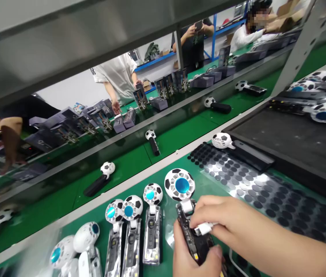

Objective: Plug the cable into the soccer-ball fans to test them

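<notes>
My left hand (188,254) is closed around the dark handle of a football-patterned fan (180,184) with a blue centre, at the lower middle. The handle's inner parts show. Over it, my right hand (217,215) pinches a white cable plug (205,229) close against the handle; whether the plug is inserted cannot be made out. To the left lie several similar fans with clear handles, among them one fan (152,234) nearest my left hand. Two white fans (88,240) lie further left.
Beyond the metal edge, a green conveyor (177,134) carries spaced-out fans. On the right are a sheet of black round stickers (255,188), a black-handled fan (243,150) and a dark tray (272,130) with piled fans. People and boxes (124,121) stand behind; a metal beam crosses above.
</notes>
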Tool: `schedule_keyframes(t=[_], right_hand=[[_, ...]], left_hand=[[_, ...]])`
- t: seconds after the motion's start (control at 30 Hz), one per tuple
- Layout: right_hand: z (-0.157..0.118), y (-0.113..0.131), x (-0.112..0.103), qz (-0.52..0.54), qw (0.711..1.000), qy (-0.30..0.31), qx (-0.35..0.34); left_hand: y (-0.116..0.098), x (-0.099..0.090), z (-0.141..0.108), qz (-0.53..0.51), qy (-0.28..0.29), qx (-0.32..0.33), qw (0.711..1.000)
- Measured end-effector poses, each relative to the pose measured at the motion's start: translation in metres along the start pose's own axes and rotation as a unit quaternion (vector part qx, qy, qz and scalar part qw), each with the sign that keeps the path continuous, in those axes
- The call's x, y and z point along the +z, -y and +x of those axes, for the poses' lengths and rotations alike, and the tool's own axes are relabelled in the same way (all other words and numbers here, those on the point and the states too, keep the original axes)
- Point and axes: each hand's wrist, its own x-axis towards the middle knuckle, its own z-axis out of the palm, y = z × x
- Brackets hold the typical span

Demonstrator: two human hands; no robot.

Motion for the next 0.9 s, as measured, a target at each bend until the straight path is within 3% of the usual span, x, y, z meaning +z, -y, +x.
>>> schedule_keyframes(t=[0.13,0.27,0.5,0.73,0.9], right_hand=[[0.000,0.003,0.001,-0.047,0.999,-0.020,0.001],[-0.001,0.007,-0.001,-0.091,0.996,0.002,-0.011],[0.000,0.009,0.002,-0.123,0.992,-0.002,-0.035],[0.004,0.014,0.003,-0.158,0.987,0.025,-0.022],[0.006,0.018,0.003,-0.176,0.984,0.032,-0.018]], left_hand=[[-0.005,0.000,-0.004,-0.006,0.026,-0.001,1.000],[-0.003,-0.002,-0.004,0.011,0.011,0.010,1.000],[-0.001,-0.004,-0.005,0.008,0.039,0.007,0.999],[-0.006,-0.005,-0.008,0.024,0.002,0.009,1.000],[-0.008,-0.004,-0.010,-0.008,0.048,0.003,0.999]])
